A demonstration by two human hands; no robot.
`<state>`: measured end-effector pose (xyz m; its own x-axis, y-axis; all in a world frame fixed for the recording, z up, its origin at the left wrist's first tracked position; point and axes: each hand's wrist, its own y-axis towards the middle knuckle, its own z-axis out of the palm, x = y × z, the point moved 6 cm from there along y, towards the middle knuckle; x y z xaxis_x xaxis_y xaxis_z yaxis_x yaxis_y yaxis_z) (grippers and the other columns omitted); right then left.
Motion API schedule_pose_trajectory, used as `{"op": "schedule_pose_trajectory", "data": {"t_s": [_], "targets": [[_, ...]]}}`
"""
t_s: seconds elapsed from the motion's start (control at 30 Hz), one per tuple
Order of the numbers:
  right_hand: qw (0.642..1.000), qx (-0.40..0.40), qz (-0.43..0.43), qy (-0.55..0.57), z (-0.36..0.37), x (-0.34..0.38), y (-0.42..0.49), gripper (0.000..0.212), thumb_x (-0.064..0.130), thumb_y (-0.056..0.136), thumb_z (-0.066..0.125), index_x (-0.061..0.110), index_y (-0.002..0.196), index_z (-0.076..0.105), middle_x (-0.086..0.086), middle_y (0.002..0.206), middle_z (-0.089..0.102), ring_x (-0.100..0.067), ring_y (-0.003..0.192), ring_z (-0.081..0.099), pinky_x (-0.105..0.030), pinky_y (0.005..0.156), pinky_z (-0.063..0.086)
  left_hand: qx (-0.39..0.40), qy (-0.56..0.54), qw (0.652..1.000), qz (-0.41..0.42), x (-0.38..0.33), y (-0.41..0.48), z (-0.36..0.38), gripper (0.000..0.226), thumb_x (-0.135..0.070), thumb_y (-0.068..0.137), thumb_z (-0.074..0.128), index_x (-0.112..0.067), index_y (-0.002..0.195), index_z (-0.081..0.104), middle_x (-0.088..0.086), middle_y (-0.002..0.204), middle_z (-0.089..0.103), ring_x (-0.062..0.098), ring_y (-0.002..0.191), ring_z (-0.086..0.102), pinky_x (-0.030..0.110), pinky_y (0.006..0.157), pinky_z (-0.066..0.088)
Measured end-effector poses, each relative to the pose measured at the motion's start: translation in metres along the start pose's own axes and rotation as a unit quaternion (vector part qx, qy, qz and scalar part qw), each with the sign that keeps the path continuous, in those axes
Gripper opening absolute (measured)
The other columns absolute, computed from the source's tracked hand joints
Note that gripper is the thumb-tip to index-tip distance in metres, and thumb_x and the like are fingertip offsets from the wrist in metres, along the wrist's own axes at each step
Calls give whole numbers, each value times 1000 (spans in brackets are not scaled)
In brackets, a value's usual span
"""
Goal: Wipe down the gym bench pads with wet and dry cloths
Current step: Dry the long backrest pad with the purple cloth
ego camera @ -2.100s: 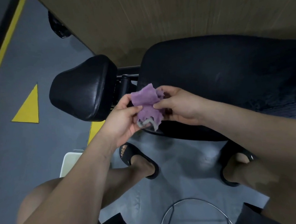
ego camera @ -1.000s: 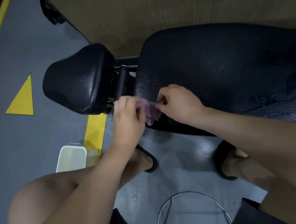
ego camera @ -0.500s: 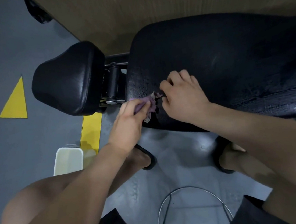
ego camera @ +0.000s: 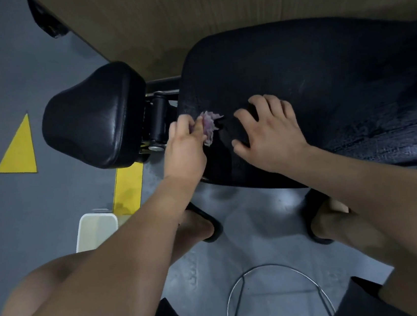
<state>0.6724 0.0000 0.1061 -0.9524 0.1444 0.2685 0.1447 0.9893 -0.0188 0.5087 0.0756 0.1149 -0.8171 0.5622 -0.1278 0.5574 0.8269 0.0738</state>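
Observation:
A small purple cloth (ego camera: 209, 125) lies bunched on the left end of the large black bench pad (ego camera: 323, 81). My left hand (ego camera: 185, 144) holds the cloth against the pad, fingers over its left side. My right hand (ego camera: 268, 128) rests flat on the pad just right of the cloth, fingers spread, apart from it. The pad's surface looks wet and streaked on the right. A smaller black pad (ego camera: 95, 115) sits to the left, joined by a metal hinge (ego camera: 157, 122).
A white bin (ego camera: 94, 230) stands on the grey floor at lower left, beside a yellow floor stripe (ego camera: 128, 189) and a yellow triangle (ego camera: 18, 149). A wooden panel (ego camera: 212, 8) runs behind the bench. My feet in black slides (ego camera: 209, 224) stand below the pad. A wire hoop (ego camera: 273, 295) lies near.
Both hands brought the cloth down from mid-air onto the large pad. My right hand has let go of it and spread flat on the pad; my left hand keeps the cloth.

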Motion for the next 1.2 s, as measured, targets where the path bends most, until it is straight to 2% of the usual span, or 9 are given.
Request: {"op": "schedule_pose_trajectory", "data": {"t_s": [0.3, 0.5, 0.6, 0.67, 0.77, 0.87, 0.97, 1.1, 1.2], "targets": [[1000, 25, 5, 4, -1, -4, 1, 60, 57, 90, 50, 21, 138, 50, -14, 148, 39, -40, 136, 35, -55, 110, 29, 59, -10, 997, 51, -10, -48, -13, 62, 8, 83, 58, -3, 143, 51, 16, 128, 50, 35, 109, 50, 41, 96, 50], [999, 35, 6, 16, -4, -2, 1, 59, 56, 93, 49, 22, 141, 46, -13, 151, 35, -39, 140, 30, -54, 114, 25, 50, -108, 990, -82, -7, -34, -15, 50, 9, 87, 53, -10, 132, 58, 9, 116, 53, 27, 109, 46, 38, 96, 46], [999, 44, 3, 21, -5, -3, 0, 58, 56, 94, 47, 23, 142, 45, -12, 153, 32, -38, 141, 27, -53, 115, 23, 85, -61, 994, 34, -6, -31, -19, 37, 13, 79, 52, -7, 106, 66, 7, 107, 56, 28, 100, 50, 48, 75, 53], [998, 48, 4, 26, -6, -2, 0, 57, 55, 95, 46, 24, 142, 43, -12, 154, 30, -37, 143, 24, -53, 117, 21, 99, -48, 991, 82, 3, -30, -23, 27, 8, 80, 53, -6, 97, 69, 7, 109, 61, 30, 105, 55, 48, 80, 57], [998, 50, 5, 24, -6, -1, 0, 57, 54, 94, 48, 22, 142, 45, -13, 153, 31, -38, 143, 26, -54, 117, 22, 37, -87, 993, 67, 3, -34, -36, 23, -3, 82, 54, -6, 91, 75, 8, 113, 65, 31, 115, 57, 32, 104, 46], [999, 26, 13, 16, -5, -2, -4, 57, 52, 92, 51, 19, 138, 50, -16, 150, 37, -40, 141, 30, -55, 116, 25, -47, -153, 986, -45, -1, -38, -37, 17, -21, 92, 62, -12, 96, 75, 2, 107, 64, 25, 105, 57, 26, 95, 45], [999, -10, 41, 11, -5, -4, -6, 61, 52, 92, 50, 15, 142, 48, -20, 152, 36, -43, 144, 29, -58, 118, 23, -28, -170, 977, -127, -7, -36, -15, 34, -43, 97, 58, -16, 104, 79, 1, 105, 67, 24, 105, 59, 29, 94, 48], [996, -27, 87, 10, -4, -10, -3, 70, 50, 98, 42, 11, 156, 33, -24, 162, 23, -43, 151, 19, -57, 123, 16, -36, -172, 969, -176, -14, -47, -4, 26, -18, 100, 63, -5, 120, 73, 11, 129, 61, 25, 120, 57, 4, 103, 28], [994, -21, 107, 8, 4, -12, -5, 73, 52, 100, 34, 11, 160, 25, -24, 166, 16, -41, 155, 11, -55, 126, 11, -31, -187, 970, -149, -21, -50, -10, 24, -9, 99, 61, -2, 120, 72, 11, 146, 54, 8, 126, 55, -3, 99, 26]]}}
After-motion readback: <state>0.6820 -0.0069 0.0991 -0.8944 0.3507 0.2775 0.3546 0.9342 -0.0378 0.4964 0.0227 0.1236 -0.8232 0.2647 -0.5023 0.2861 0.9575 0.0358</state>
